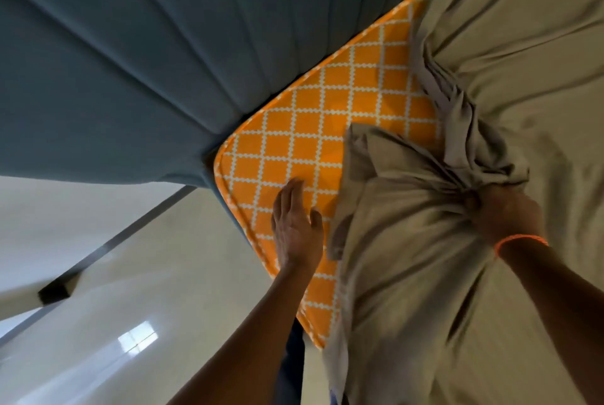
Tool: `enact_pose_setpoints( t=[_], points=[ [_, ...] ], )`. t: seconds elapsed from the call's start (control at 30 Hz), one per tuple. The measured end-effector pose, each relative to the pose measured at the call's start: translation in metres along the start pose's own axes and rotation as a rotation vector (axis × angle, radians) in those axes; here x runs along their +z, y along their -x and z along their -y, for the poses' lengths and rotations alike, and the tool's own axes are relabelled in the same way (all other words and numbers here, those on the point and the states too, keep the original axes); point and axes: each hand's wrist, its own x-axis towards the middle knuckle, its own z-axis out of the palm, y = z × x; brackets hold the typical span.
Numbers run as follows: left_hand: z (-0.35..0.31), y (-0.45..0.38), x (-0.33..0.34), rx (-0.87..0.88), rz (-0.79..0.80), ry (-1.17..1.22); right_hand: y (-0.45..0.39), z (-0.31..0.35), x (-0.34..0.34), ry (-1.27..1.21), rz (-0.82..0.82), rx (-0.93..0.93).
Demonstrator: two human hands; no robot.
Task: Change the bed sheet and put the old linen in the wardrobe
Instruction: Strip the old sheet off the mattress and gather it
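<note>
The old beige sheet [457,175] covers the right half of the frame; it is already peeled off one corner of the orange patterned mattress [313,130], which shows bare in the centre, against the grey-blue padded headboard [147,61] in the upper left. The right hand [500,211], at the centre right, holds a gathered bunch of this sheet; its grip is curled tight around the cloth, and the folds run together toward it from all sides. The left hand [294,224], in the lower centre, lies flat on the bare mattress near the corner, with fingers straight and pressed close together; it holds nothing.

The relation that matters is this: most of the sheet lies to the right and upward of the right grip, over the rest of the bed, while the free edge [346,202] of the cloth hangs just beside the left hand, on its right. The bunched folds run mostly from the upper centre toward the right grip; so, in my judgement, a pull toward the lower edge of the frame would draw the sheet along its own folds. The left hand is nearer to the loose edge and could take it; the pale floor [130,306] fills the lower left.
</note>
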Motion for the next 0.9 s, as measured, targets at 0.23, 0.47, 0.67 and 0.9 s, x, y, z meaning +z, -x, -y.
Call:
enact_pose_setpoints(
  t=[0.23,0.47,0.67,0.9],
  points=[
    [-0.018,0.006,0.011,0.020,-0.028,0.043,0.019,0.105,0.044,-0.196,-0.268,-0.299],
    [-0.013,-0.012,-0.019,-0.159,-0.180,0.171,0.048,0.237,0.039,-0.534,0.130,-0.684],
    [-0.017,0.001,-0.033,-0.206,-0.209,0.089,0.052,0.221,0.061,-0.377,0.001,-0.791],
    [-0.057,0.020,-0.002,-0.098,-0.117,0.187,0.055,0.089,0.044,-0.341,-0.038,-0.290]
  ],
)
